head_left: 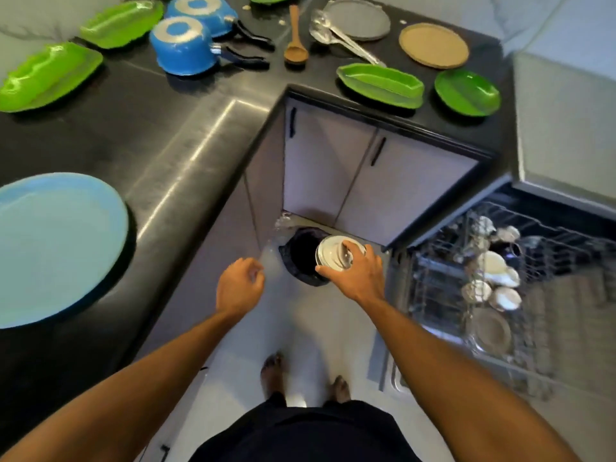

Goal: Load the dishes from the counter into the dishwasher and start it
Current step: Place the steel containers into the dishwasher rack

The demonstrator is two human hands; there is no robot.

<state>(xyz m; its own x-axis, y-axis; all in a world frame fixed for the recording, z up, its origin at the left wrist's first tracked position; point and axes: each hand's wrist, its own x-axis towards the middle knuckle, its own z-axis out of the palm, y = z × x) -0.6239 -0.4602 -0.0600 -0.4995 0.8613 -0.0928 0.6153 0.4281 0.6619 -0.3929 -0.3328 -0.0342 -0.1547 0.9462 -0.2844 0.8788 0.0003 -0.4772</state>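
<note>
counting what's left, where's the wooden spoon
Head view, top centre: the wooden spoon lies on the black counter, blue pots to its left, metal ladles to its right.

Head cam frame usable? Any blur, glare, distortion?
Head view: wide-angle bowing of straight edges; glare streak on the black counter; dishwasher rack at right motion-smeared; left hand slightly blurred; right hand and its white plate fairly sharp.

Surface: black L-shaped counter (186, 155) | left: light-blue plate (60, 248) | rear: green trays (50, 76), two upturned blue pots (181, 45), wooden spoon (295, 38), metal ladles (333, 35), grey plate (358, 21), tan plate (433, 45), green plate (466, 93)
</note>
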